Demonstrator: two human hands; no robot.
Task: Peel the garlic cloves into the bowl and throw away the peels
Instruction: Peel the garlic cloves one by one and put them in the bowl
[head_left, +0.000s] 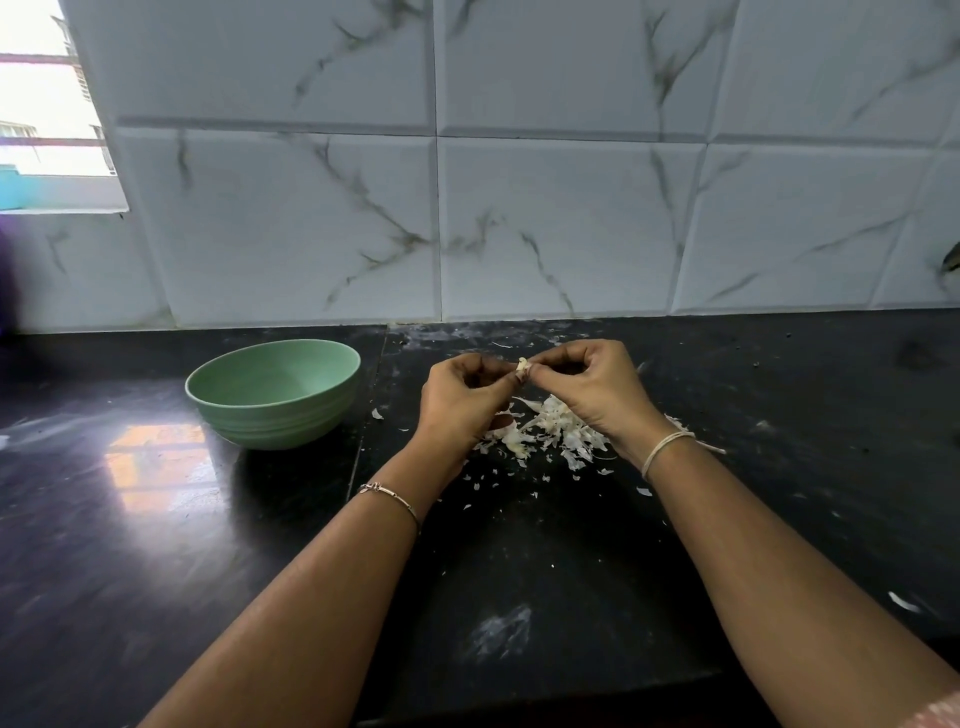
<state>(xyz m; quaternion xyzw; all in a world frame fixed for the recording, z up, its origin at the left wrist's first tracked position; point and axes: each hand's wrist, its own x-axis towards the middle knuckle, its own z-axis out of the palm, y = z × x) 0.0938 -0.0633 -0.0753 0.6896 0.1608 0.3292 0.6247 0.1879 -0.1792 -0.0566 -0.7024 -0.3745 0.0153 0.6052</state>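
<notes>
Centre frame: my left hand (462, 395) and right hand (587, 382) both pinch one garlic clove (523, 367) above peel pile (545, 434); green bowl (272, 392) left, apart

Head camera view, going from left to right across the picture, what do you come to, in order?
Window → green bowl → left hand → garlic clove, pinched by both hands → right hand. The peel pile lies under both hands, so it is left out.

home kitchen; marble-look wall tiles (545, 218); dark stone counter (156, 519); window (41, 104)
</notes>
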